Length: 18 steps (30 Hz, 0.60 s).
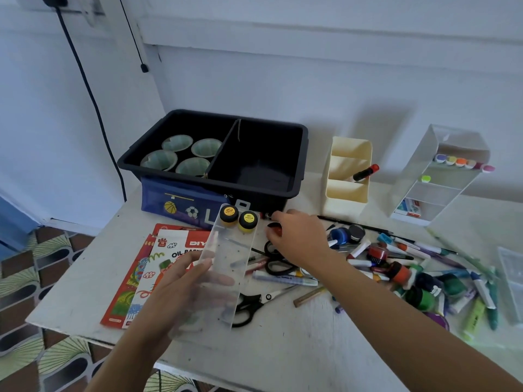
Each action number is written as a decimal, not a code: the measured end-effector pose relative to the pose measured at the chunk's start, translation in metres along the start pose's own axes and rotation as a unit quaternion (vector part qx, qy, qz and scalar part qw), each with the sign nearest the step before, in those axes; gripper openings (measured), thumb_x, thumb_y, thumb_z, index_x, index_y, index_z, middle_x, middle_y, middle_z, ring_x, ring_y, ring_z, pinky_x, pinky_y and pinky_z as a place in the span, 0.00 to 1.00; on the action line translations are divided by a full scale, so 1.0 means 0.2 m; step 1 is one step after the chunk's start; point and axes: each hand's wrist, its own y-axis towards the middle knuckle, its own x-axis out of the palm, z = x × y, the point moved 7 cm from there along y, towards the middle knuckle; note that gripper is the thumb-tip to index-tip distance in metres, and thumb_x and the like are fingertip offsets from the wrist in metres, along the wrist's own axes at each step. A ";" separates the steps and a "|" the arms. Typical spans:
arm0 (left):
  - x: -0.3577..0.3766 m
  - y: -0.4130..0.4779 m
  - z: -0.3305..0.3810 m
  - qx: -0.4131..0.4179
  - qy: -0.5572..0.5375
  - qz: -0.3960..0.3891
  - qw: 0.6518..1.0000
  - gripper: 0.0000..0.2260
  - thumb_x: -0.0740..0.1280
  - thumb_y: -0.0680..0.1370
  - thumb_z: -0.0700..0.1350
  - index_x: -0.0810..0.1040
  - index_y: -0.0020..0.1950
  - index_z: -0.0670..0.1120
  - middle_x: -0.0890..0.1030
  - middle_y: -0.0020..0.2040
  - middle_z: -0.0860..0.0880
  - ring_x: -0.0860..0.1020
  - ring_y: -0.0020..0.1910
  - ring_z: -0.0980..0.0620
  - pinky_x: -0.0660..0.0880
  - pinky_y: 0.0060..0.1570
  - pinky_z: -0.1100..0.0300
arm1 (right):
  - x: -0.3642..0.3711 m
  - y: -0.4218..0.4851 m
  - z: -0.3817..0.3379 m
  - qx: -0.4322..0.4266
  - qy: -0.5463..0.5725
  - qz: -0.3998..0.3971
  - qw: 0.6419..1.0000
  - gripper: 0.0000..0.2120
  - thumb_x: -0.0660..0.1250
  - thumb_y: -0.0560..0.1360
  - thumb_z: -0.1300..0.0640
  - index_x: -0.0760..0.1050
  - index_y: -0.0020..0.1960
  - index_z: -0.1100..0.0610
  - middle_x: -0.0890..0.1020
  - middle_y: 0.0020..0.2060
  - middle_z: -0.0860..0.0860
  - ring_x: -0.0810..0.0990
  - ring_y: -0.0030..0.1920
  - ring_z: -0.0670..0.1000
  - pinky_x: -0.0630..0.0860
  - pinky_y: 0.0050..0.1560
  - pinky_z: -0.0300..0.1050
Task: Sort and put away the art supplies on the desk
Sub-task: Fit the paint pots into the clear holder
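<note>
Above the desk [283, 349], left grip [181, 290] holds a clear tray [229, 258] pointing away; right grip [300, 239] pinches a red pot [276, 230].

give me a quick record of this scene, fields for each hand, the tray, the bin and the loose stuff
left hand: holds the clear tray above the desk
tray contents: two yellow paint jars at its far end
right hand: pinches a red paint jar on the desk
black bin: four green cups in the left compartment
cream organiser: one red-capped marker
loose pile: markers, tubes and jars, right of the right hand
</note>
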 end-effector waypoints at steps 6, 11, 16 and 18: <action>0.01 0.02 0.02 0.028 0.004 0.010 1.000 0.11 0.60 0.84 0.52 0.74 0.64 0.51 0.87 0.51 0.46 0.87 0.47 0.44 0.79 0.44 0.49 | 0.06 0.02 0.01 0.027 0.032 -0.015 0.999 0.10 0.64 0.75 0.44 0.76 0.47 0.51 0.78 0.36 0.48 0.79 0.43 0.54 0.66 0.45 0.48; 0.02 0.02 0.00 0.026 -0.003 0.005 1.000 0.11 0.61 0.84 0.53 0.74 0.64 0.52 0.87 0.52 0.46 0.87 0.48 0.44 0.80 0.45 0.50 | -0.05 -0.07 0.09 0.070 0.226 0.051 0.970 0.06 0.72 0.72 0.51 0.80 0.47 0.50 0.83 0.39 0.45 0.80 0.41 0.47 0.79 0.43 0.46; 0.02 0.04 -0.04 0.015 -0.003 -0.002 1.000 0.12 0.63 0.83 0.56 0.75 0.63 0.54 0.87 0.52 0.47 0.87 0.48 0.44 0.79 0.46 0.47 | -0.22 -0.22 0.06 0.004 0.414 0.151 0.898 0.08 0.75 0.73 0.56 0.79 0.52 0.52 0.84 0.43 0.43 0.83 0.46 0.45 0.77 0.47 0.34; 0.03 0.04 -0.04 0.015 -0.002 -0.006 1.000 0.15 0.65 0.79 0.58 0.76 0.63 0.54 0.87 0.52 0.46 0.87 0.48 0.44 0.79 0.48 0.45 | -0.26 -0.25 -0.01 -0.058 0.409 0.142 0.900 0.11 0.75 0.73 0.56 0.79 0.55 0.53 0.83 0.47 0.44 0.82 0.50 0.47 0.79 0.50 0.39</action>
